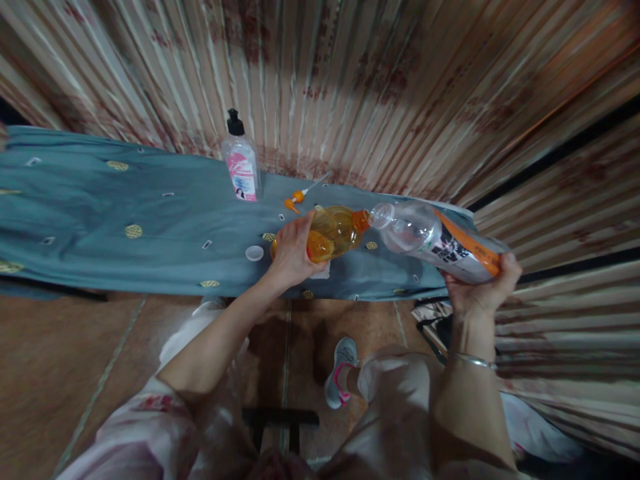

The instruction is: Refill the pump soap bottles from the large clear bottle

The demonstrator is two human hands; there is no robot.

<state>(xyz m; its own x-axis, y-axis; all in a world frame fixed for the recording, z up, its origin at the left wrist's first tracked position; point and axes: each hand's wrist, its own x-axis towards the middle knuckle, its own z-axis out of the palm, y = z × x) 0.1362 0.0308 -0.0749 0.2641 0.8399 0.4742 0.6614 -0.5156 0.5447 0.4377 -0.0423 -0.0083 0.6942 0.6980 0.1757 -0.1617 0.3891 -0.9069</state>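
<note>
My left hand [293, 253] grips a small clear bottle of orange liquid [336, 231], tilted with its orange neck pointing right. My right hand [481, 288] holds a large clear plastic bottle [435, 241] with an orange, white and black label, lying almost on its side. Its open mouth [379, 217] meets the neck of the small bottle. Both bottles hang just above a narrow table covered with a teal cloth [125, 207]. A white cap [254, 253] lies on the cloth left of my left hand.
A pump bottle [241, 160] with a black top and pink label stands at the back of the table. An orange nozzle with a thin tube [299, 196] lies beside it. Striped curtains [380, 87] hang behind and to the right. My shoe [341, 371] rests on the brown floor below.
</note>
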